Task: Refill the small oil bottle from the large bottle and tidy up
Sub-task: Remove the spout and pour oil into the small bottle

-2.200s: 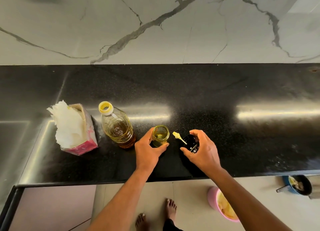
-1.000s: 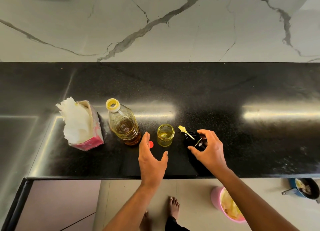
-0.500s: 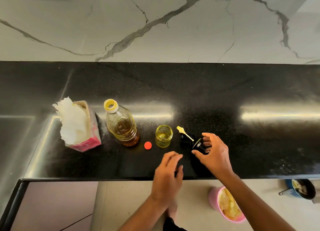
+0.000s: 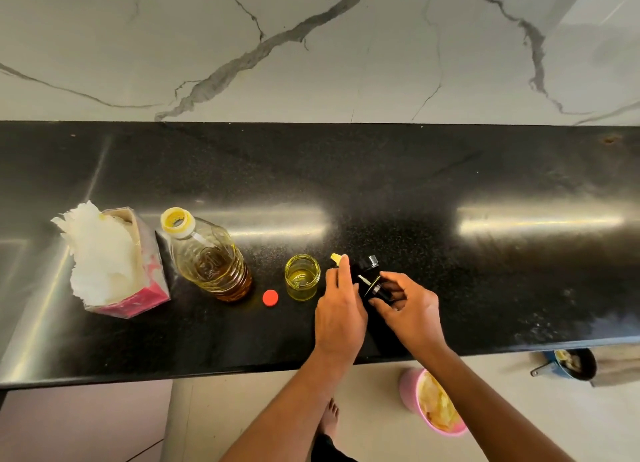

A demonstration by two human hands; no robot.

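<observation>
The large oil bottle point(image 4: 211, 264) stands uncapped on the black counter point(image 4: 381, 184), left of centre. Its red cap point(image 4: 270, 297) lies just right of its base. The small glass oil bottle point(image 4: 302, 277) stands open beside the cap with a little yellow oil in it. To its right, my right hand point(image 4: 408, 309) pinches the small bottle's black dispenser top point(image 4: 369, 278), tilted above the counter. The top's tube ends in a pale yellow tip point(image 4: 334, 256). My left hand point(image 4: 341, 312) reaches in from the left, fingers straight, touching the top and tube.
A pink tissue box point(image 4: 138, 288) with white tissues sticking out stands left of the large bottle. On the floor below the counter's front edge are a pink bowl point(image 4: 407, 390) of food and a blue pan point(image 4: 554, 368). A marble wall backs the counter.
My left hand let go of the small bottle, drew back, then moved right to the dispenser top. The red cap came into sight. My right hand lifted the top slightly.
</observation>
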